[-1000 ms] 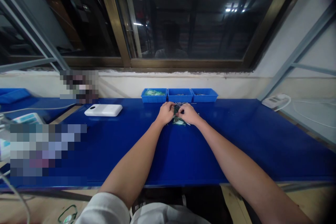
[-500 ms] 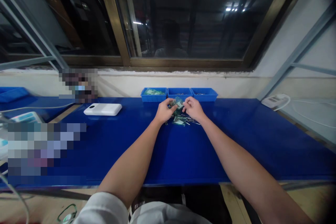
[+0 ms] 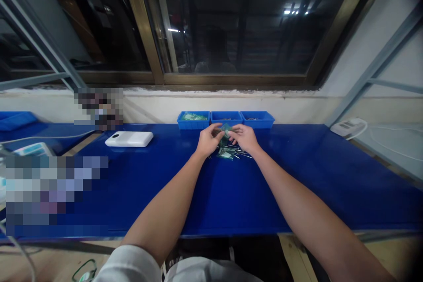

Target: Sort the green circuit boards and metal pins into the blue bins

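Observation:
My left hand (image 3: 209, 139) and my right hand (image 3: 245, 138) meet above the middle of a blue table top (image 3: 291, 176). Between their fingertips is a small green packet, probably a circuit board in clear wrap (image 3: 226, 131). Both hands pinch it from either side. Just below them lies a heap of similar green packets (image 3: 226, 153) with thin metal pins (image 3: 243, 154) scattered around it. The heap's far side is partly hidden behind my hands.
Several blue plastic bins (image 3: 226, 117) stand in a row along the table's far edge, the left one holding green items. A white power bank (image 3: 129, 139) lies to the left. Pixelated objects sit at left. A white power strip (image 3: 347, 127) lies right.
My hands have lifted from the heap, raising a green packet above it. My right hand has closed in against the packet, and the pile now lies spread below.

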A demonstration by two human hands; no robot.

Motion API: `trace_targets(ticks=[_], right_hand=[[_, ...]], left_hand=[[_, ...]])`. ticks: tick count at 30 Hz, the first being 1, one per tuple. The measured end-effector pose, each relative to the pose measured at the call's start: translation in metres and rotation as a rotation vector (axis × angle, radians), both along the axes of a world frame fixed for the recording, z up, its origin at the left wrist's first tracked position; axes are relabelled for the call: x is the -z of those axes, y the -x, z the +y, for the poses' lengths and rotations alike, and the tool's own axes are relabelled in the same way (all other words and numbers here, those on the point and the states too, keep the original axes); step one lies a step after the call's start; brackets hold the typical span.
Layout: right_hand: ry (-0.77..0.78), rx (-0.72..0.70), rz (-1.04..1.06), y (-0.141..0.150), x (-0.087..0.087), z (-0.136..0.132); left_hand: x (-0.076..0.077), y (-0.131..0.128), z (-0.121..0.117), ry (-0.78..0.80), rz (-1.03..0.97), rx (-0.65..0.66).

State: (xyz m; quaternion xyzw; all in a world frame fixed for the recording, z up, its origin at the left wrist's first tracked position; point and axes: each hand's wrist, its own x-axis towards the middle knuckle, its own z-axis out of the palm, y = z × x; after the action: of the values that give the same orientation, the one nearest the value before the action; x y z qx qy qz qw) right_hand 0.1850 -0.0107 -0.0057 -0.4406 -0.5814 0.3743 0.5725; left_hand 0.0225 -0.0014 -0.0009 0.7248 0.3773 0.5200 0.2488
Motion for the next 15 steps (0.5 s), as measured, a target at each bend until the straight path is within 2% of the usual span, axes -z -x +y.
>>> trace_targets(ticks=[7,11,15], right_hand=[[-0.038,0.128,-0.085,-0.005,-0.005,-0.001],[-0.119,0.198,-0.249,-0.013,-0.001,0.000],[-0.193,0.214,-0.444,-0.017,0.003,-0.002]], left_hand=[[0.000,0.001,0.003,0.048,-0.002,-0.076],[0.000,0.008,0.014,0.116,-0.130,-0.191],[-0.007,0.021,0.029,0.125,-0.290,-0.298]])
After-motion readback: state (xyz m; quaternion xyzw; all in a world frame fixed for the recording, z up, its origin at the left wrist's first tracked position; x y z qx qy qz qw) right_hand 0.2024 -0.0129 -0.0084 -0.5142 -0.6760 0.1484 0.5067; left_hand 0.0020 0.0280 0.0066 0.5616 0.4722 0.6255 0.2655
